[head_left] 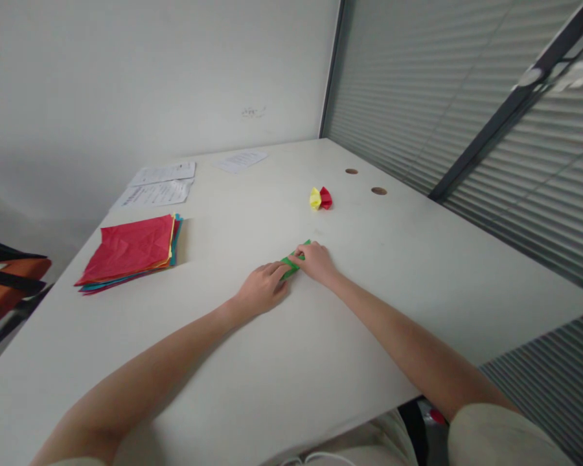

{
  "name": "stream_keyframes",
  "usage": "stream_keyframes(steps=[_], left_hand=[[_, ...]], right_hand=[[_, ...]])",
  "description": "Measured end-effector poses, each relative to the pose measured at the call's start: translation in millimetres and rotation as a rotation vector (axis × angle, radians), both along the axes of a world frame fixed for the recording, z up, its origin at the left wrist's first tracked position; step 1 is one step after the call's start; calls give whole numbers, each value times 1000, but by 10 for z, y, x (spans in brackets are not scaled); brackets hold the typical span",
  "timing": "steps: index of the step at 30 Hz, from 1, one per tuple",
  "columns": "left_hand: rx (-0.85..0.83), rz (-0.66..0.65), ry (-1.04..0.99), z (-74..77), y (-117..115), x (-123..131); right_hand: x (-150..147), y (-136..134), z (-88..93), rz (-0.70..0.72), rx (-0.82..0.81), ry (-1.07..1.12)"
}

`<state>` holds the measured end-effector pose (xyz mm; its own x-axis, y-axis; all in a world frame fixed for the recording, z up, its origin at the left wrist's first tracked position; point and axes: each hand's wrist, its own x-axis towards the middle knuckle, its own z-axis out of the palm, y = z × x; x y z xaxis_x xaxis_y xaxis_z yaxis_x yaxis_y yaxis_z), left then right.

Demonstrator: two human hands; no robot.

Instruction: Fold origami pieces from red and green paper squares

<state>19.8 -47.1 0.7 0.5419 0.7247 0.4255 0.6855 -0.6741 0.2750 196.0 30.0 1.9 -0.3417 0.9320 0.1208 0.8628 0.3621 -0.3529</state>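
The left hand (262, 288) and right hand (315, 262) meet mid-worktop, fingertips curled and pinching a small green paper (291, 265), pinning its thin folds flat against the smooth white worktop (350, 336), likely so they cannot spring open. Farther off sit crinkled yellow and red paper shapes (320, 198); to the left lies a stack of coloured sheets (131, 252).

— How many folded paper pieces does the table (320, 349) carry?
— Three: one green piece (290, 266) near the middle, then a yellow one (315, 198) and a red one (326, 197) farther off.
— And flat paper?
— One stack of coloured sheets (131, 251) at the left; three white printed sheets (162, 173) (155, 193) (240, 160) far left.
— Anything else?
— Two round holes (351, 171) (379, 191) far right, and two hands: one left hand (262, 289), one right hand (315, 261).
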Motion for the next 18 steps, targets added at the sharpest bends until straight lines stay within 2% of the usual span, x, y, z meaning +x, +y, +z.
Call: stream_keyframes(steps=[8, 18], left_hand=[[70, -69, 28, -65, 50, -3], [55, -51, 39, -7, 32, 22]], right_hand=[[-7, -24, 35, -11, -2, -14], [-8, -12, 26, -9, -11, -19]])
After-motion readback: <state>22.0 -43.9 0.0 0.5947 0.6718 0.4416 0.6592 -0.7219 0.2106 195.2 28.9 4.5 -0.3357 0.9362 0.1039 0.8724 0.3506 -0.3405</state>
